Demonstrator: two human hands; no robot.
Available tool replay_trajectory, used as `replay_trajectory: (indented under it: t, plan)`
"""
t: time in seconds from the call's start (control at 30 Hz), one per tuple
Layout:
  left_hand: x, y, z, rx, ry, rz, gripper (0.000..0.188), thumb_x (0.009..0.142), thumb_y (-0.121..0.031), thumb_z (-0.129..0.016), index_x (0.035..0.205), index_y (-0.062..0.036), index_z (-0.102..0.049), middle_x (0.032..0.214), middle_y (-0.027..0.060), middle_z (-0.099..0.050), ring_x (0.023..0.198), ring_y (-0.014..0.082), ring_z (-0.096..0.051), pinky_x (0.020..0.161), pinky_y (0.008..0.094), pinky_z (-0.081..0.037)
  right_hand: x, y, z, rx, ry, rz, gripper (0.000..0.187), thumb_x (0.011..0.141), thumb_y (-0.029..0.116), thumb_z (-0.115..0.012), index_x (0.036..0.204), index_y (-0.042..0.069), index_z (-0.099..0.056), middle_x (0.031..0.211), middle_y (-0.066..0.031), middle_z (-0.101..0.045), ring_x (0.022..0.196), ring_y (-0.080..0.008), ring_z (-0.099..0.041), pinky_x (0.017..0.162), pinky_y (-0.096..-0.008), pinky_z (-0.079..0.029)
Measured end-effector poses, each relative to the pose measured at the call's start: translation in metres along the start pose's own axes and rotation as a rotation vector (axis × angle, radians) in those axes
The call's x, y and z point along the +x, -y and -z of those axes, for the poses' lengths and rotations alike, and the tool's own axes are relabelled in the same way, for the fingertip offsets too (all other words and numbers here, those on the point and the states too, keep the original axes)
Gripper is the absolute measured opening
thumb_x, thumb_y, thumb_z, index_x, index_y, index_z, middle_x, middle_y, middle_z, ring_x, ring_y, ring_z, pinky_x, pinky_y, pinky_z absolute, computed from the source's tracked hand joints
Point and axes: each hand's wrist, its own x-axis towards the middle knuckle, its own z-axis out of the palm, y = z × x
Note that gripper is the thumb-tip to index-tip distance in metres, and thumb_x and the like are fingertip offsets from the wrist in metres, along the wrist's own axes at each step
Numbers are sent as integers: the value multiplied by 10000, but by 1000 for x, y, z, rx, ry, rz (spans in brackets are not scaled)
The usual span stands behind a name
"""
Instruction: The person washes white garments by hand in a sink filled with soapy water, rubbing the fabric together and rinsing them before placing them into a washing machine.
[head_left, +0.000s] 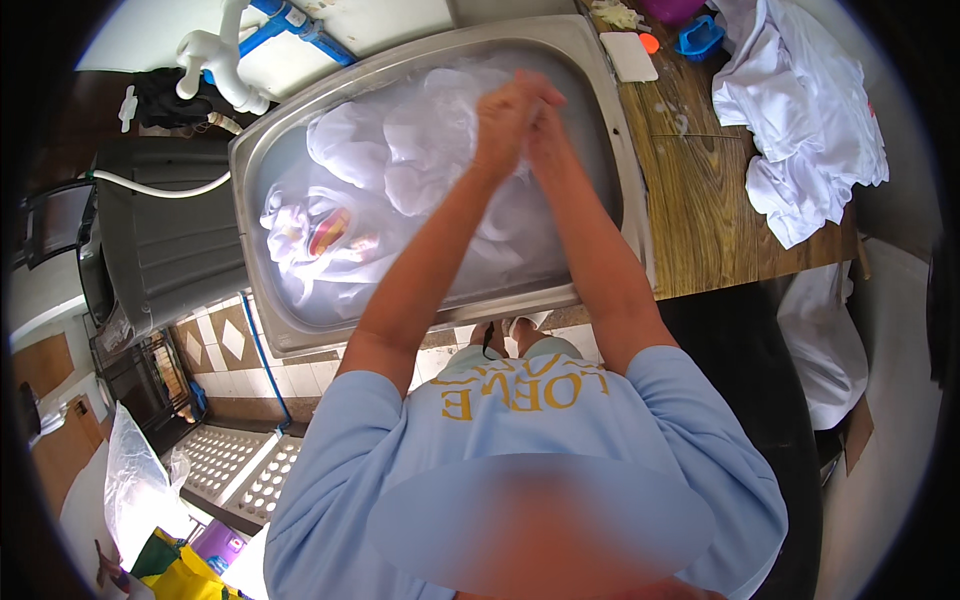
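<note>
Light blue sleeves [640, 400] sit nearest the camera. Both hands, left hand [500, 125] and right hand [545, 135], are pressed together, clamped on white cloth [420, 150] soaking in the water-filled steel sink [590, 60]. More white garments [800, 110] lie piled on the wooden table [700, 210] to the right, well apart.

Bright, even daylight; soft shadows, mild glare off the far-left wall, strong fisheye bending and dark vignette at the rim.
</note>
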Motion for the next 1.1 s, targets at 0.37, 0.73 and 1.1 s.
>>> replay_trajectory:
  t: [0.37, 0.73, 1.1]
  plan:
    - [40, 31, 30, 786, -130, -327, 280, 785, -121, -645, 560, 16, -548, 460, 36, -471, 468, 65, -425, 445, 295, -386, -32, 8, -57, 48, -207, -197, 309, 894, 360, -540, 988, 67, -574, 923, -39, -597, 830, -157, -593, 700, -289, -505]
    - [50, 6, 108, 803, -41, 200, 458, 848, -391, -607, 587, -14, -601, 518, 20, -547, 475, 113, -496, 509, 263, -410, -38, 45, -70, 28, -350, -247, 408, 893, 393, -542, 1115, 52, -511, 1097, -116, -576, 988, -267, -564, 847, -450, -470]
    - [-25, 12, -29, 856, 179, -610, 316, 803, -280, -604, 607, -43, -528, 575, 104, -525, 576, 241, -530, 723, 321, -451, -7, 8, 9, 356, 611, -316, 403, 930, 509, -381, 859, 132, -505, 828, 1, -532, 727, -126, -517, 691, -254, -444]
